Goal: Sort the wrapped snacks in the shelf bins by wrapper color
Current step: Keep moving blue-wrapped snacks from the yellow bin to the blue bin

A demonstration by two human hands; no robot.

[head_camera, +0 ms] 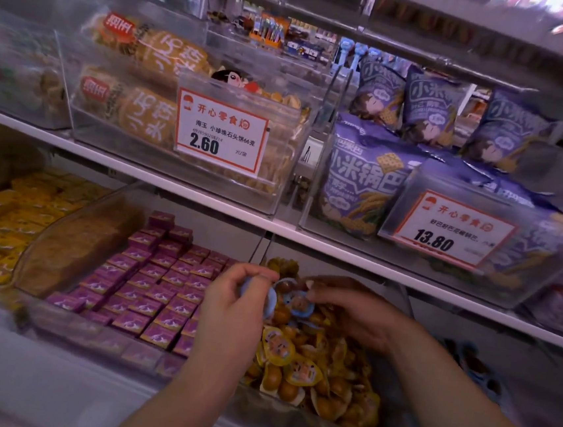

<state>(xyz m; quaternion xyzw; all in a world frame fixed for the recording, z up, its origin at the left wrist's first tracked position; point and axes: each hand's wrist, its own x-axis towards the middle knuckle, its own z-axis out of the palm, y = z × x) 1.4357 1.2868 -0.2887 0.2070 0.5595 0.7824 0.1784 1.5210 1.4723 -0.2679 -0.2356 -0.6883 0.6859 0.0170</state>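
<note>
Both hands are working over the bin of yellow-wrapped snacks (296, 363). The left hand (234, 298) is pinching a blue-wrapped snack (266, 298) in curled fingers; the right hand (350, 306) is nipping another blue-wrapped piece (299, 304) just beside it, right of the purple packets (149, 286).

Upper shelf (225, 208): clear bins of yellow bags (152, 111) and purple bags (362, 183). Lower shelf: bins of yellow packets (1, 220), purple packets (152, 287), wrapped snacks (319, 375).
</note>
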